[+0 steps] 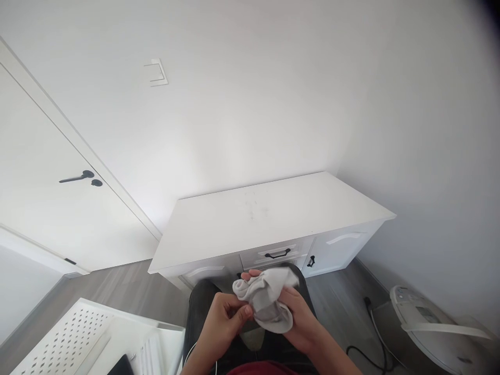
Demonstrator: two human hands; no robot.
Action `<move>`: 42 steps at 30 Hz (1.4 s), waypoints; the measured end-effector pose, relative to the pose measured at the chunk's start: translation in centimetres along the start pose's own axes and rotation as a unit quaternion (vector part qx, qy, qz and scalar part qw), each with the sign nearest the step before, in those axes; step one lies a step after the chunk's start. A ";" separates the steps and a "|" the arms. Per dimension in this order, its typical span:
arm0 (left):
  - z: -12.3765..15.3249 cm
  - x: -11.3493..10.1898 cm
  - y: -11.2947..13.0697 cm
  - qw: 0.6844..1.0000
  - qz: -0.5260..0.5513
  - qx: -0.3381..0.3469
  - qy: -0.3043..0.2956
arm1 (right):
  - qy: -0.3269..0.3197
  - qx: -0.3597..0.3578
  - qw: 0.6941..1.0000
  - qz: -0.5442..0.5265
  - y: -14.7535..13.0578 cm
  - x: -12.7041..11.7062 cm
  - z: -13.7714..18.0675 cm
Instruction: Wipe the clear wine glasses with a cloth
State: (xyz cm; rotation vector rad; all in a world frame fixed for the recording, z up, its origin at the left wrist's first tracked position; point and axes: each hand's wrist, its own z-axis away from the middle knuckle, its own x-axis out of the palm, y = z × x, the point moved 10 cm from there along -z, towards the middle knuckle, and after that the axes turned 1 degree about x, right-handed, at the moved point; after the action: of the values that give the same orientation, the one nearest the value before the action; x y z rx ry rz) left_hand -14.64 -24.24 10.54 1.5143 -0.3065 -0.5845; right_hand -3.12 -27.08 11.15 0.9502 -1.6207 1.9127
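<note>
The person is holding a grey sock (pixel 267 299) in both hands over the lap, left hand (pixel 222 323) pinching its edge, right hand (pixel 302 323) cupping it beneath. A white worktop (pixel 269 216) is standing ahead, a door (pixel 50 198) at left.

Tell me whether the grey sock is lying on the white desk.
No, the grey sock is held between the left hand and right hand, in front of the white desk.
</note>
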 end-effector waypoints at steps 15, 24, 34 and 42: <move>1.7 -4.1 -0.3 0.960 -0.093 0.007 0.265 | -0.141 -0.423 0.484 0.753 -2.6 7.0 1.4; 0.8 -1.9 3.2 0.970 -0.186 0.116 0.100 | -0.048 -0.099 0.932 0.345 -4.0 2.6 -2.2; -0.6 -1.0 -1.1 0.962 0.202 -0.006 0.185 | 0.053 -0.099 0.992 0.049 2.2 1.5 -2.5; 0.2 0.2 -2.7 0.919 0.322 -0.098 0.205 | 0.050 -0.125 0.932 0.337 2.0 0.7 -2.3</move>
State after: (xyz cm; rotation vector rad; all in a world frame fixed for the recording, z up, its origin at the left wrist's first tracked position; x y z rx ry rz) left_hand -15.03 -24.37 7.90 1.2072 -0.3812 0.2227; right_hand -5.56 -25.28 10.22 0.1824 -2.2515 2.0324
